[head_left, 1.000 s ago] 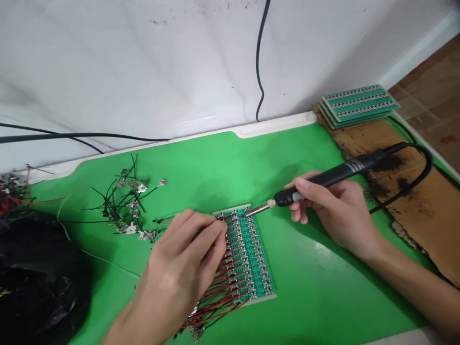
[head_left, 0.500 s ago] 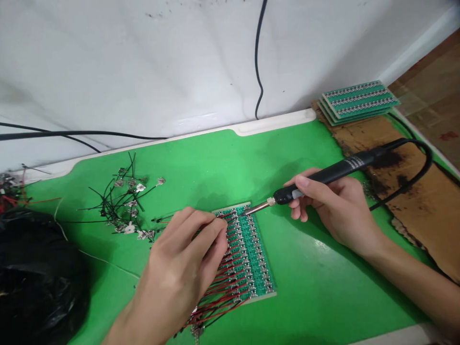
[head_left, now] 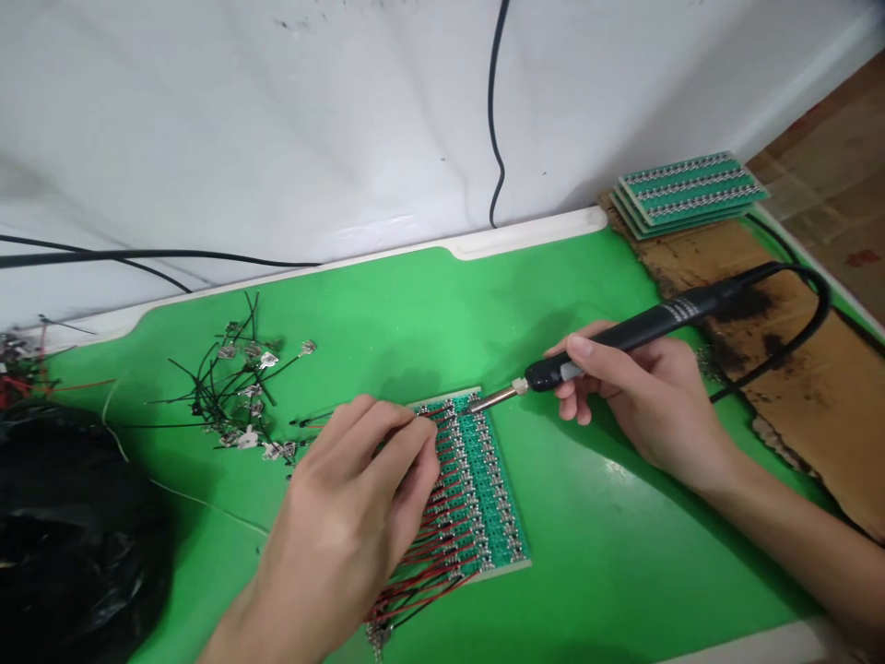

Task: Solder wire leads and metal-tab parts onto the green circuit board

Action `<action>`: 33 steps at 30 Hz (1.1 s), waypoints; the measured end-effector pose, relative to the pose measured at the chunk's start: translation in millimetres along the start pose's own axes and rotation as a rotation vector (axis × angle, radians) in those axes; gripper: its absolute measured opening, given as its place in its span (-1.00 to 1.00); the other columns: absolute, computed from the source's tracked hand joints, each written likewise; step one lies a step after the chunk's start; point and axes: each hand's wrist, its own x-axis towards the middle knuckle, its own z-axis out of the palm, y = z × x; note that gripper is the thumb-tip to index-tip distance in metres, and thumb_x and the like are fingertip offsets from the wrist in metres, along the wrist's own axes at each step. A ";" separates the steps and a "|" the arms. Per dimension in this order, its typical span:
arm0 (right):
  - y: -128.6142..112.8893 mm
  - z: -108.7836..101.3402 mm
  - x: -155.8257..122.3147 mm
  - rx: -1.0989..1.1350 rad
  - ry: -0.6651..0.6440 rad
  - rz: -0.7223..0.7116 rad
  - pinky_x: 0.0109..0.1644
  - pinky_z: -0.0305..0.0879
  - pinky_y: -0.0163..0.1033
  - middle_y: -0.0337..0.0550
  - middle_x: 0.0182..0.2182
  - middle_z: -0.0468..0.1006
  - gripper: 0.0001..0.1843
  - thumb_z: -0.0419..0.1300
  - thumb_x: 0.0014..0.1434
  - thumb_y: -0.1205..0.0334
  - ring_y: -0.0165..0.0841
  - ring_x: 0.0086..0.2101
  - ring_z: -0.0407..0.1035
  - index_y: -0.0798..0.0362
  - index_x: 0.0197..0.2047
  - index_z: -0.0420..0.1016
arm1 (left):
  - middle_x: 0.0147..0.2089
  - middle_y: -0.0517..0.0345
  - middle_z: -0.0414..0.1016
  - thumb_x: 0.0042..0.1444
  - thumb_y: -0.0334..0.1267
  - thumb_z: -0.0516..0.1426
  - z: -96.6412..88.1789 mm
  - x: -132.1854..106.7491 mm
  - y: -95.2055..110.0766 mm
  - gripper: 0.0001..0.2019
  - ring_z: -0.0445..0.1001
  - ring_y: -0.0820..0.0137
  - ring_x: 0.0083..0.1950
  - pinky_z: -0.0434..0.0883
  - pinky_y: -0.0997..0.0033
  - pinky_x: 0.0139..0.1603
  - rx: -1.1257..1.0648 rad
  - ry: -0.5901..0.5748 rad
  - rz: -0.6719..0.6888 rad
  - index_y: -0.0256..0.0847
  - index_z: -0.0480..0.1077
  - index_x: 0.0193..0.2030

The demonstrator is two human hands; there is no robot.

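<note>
A green circuit board point(head_left: 492, 480) lies on the green tabletop, with rows of solder joints and many red wires point(head_left: 449, 519) attached along it. My right hand point(head_left: 632, 387) grips a black soldering iron point(head_left: 643, 330); its metal tip rests at the board's upper end, by the top solder joints. My left hand point(head_left: 366, 507) is over the board's left side, thumb and fingertips pinched together beside the tip. A thin wire seems to be in that pinch, though the fingers mostly hide it.
Black wires with small metal tabs point(head_left: 249, 397) lie in a loose pile to the left. A black plastic bag point(head_left: 76, 535) sits at the left edge. At the right, a stack of circuit boards point(head_left: 695, 192) rests on scorched cardboard point(head_left: 795, 369). The iron's cable loops over it.
Almost nothing differs. Both hands, the soldering iron and the board hold their places; the view has shifted very slightly.
</note>
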 end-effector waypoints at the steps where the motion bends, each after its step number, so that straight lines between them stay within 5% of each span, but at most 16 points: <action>1: 0.0 0.1 -0.1 0.000 0.001 -0.003 -0.56 0.50 -0.39 -0.16 -0.51 0.67 -0.59 0.63 0.23 -0.13 -0.40 -0.57 0.57 0.08 -0.29 0.78 | -0.12 0.18 0.60 0.42 -0.53 0.26 0.3 0.1 -0.2 -0.85 0.51 0.43 -0.19 0.55 0.31 -0.09 -0.001 -0.001 0.003 -0.22 0.51 0.00; 33: -0.1 -0.6 0.1 -0.023 0.001 -0.008 -0.56 0.48 -0.33 -0.16 -0.50 0.65 -0.61 0.62 0.25 -0.11 -0.36 -0.56 0.55 0.06 -0.29 0.79 | -0.11 0.11 0.63 0.44 -0.51 0.27 3.6 -1.5 1.3 -0.90 0.50 0.34 -0.16 0.47 0.17 -0.11 0.174 -0.017 0.071 -0.27 0.52 -0.01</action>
